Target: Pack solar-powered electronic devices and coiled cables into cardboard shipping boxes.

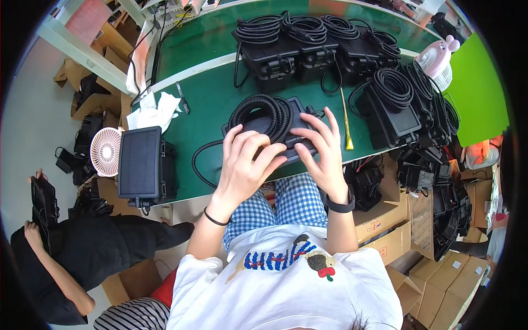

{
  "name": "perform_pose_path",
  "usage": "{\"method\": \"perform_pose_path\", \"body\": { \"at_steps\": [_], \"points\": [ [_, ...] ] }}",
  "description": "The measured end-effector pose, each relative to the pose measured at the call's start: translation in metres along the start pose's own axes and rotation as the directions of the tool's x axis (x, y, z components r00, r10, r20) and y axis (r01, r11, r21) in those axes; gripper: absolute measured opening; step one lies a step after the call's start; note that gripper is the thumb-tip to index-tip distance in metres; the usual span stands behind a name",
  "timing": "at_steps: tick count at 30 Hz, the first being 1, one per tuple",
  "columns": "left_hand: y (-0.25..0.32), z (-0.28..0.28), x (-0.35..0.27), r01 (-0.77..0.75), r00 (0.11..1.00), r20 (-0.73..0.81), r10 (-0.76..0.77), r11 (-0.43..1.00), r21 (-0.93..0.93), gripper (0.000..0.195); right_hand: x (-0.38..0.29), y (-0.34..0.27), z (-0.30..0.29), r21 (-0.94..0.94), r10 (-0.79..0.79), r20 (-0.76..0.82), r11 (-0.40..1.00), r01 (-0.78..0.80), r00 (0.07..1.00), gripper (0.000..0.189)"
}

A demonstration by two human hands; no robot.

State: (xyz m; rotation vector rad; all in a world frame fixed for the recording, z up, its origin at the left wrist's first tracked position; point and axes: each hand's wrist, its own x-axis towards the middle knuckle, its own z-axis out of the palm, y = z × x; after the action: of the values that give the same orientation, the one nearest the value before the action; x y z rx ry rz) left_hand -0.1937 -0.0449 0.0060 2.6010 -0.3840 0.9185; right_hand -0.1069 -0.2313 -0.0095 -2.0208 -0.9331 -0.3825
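Note:
A coil of black corrugated cable (264, 105) rests on a black plastic case with a textured panel (296, 108), which lies on the green bench top close to its front edge. My left hand (248, 161) has its thumb and fingers on the lower left part of the coil. At the coil's right side my right hand (319, 146), with a black band on its wrist, holds a black cable connector (292, 141) between thumb and fingers. A loop of the cable hangs out to the left of the case.
Black cases topped with coiled cables (268, 53) stand along the back and right. Another black case (140, 163) and a round fan (106, 151) are at left, near crumpled white paper (163, 110). A yellow-tipped rod (349, 142) lies right. A co-worker (82, 251) holds a black case.

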Motion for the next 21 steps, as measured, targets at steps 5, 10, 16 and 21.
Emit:
{"method": "perform_pose_path", "body": {
  "at_steps": [5,10,16,21],
  "points": [
    [0.008,0.000,-0.005,0.011,0.998,-0.063,-0.001,0.986,0.166,0.029,-0.003,-0.012,-0.007,-0.107,-0.013,0.051,0.994,0.019,0.999,0.026],
    [0.007,0.001,-0.006,-0.105,0.976,-0.181,0.124,0.988,0.111,0.030,-0.006,-0.035,-0.014,-0.003,-0.013,-0.031,1.000,0.013,0.999,0.033],
    [0.007,0.004,-0.008,-0.154,0.967,-0.206,0.148,0.988,-0.011,0.024,-0.008,-0.037,-0.023,-0.188,-0.159,0.145,0.965,0.185,0.977,0.033],
    [0.010,0.008,-0.015,-0.161,0.968,-0.206,0.146,0.985,-0.057,0.021,-0.014,-0.038,-0.027,-0.293,-0.170,0.256,0.925,0.244,0.952,0.027]
  ]
}}
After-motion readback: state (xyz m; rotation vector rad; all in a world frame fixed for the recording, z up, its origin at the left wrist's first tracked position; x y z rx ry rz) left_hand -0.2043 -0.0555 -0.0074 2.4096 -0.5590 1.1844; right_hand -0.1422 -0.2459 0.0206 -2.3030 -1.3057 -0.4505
